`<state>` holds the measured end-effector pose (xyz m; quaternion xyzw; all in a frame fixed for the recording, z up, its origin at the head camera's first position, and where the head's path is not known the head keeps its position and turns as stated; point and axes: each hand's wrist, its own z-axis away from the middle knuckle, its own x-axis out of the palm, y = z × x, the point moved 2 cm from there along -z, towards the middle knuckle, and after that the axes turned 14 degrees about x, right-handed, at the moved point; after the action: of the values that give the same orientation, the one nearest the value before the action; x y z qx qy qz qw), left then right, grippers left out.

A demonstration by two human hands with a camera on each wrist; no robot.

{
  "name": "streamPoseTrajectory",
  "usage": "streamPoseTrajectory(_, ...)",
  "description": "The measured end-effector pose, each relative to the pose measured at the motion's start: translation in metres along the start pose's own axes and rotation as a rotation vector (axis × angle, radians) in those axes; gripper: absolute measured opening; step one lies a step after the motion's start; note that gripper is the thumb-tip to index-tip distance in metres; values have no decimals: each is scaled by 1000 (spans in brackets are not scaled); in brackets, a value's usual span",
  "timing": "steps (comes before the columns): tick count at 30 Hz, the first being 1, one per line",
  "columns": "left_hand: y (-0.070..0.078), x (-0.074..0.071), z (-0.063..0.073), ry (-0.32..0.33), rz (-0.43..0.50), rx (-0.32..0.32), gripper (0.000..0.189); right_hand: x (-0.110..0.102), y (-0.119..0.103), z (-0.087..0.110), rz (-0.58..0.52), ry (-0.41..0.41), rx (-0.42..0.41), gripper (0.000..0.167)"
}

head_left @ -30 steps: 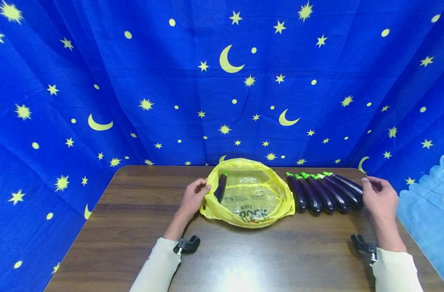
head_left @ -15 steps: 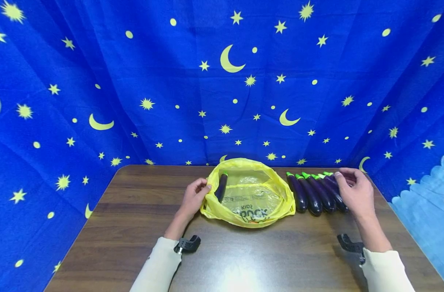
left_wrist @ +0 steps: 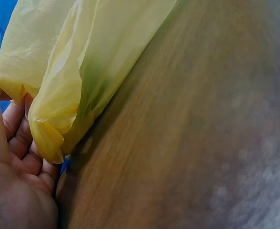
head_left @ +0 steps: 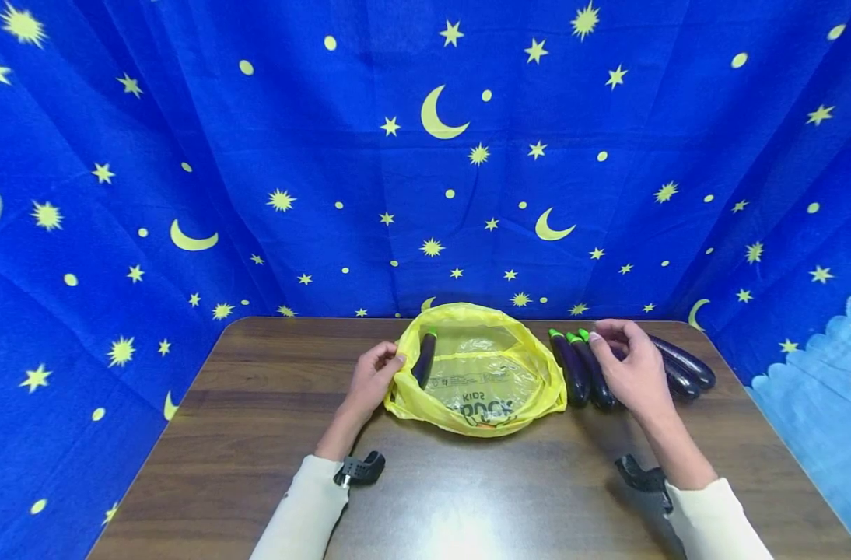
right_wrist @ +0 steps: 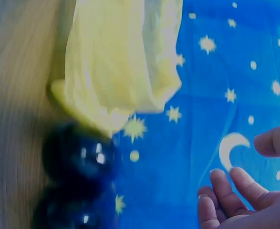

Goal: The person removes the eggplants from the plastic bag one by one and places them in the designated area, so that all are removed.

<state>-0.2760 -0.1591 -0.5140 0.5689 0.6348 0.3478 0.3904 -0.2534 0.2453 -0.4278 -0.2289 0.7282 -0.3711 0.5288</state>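
A yellow plastic bag point(head_left: 439, 412) stands with its mouth wide on the wooden table, and one eggplant point(head_left: 424, 362) with a green cap lies inside at its left. My left hand point(head_left: 369, 383) pinches the bag's left rim between thumb and fingers; the left wrist view shows the gathered yellow plastic point(left_wrist: 58, 109) at the fingers. Several dark purple eggplants point(head_left: 572, 375) form a row right of the bag. Over that row is my right hand point(head_left: 635, 373), hiding some of them. In the right wrist view its fingers point(right_wrist: 223, 193) are loosely bent with nothing between them.
A blue curtain point(head_left: 369, 194) with yellow stars and moons hangs right behind the table's back edge. Light blue cloth point(head_left: 828, 412) lies beyond the right edge. The brown table point(head_left: 523, 490) extends in front of the bag.
My right hand has moved left along the row of eggplants, uncovering those at the right end. The left hand and the bag stay where they were.
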Motion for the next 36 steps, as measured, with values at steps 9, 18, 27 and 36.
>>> streamPoseTrajectory(9,-20,-2,1,7,21,10,7,30,-19,13,-43,-69,-116,24)
streamPoseTrajectory(18,-19,-2,0,-3,0,17,6,59,-32,19,-67,-146,-165,22)
streamPoseTrajectory(27,-20,-2,1,16,21,17,8,85,-47,27,-116,-241,-205,24)
streamPoseTrajectory(36,-19,-2,0,4,22,6,7,109,-59,35,-142,-369,-153,29)
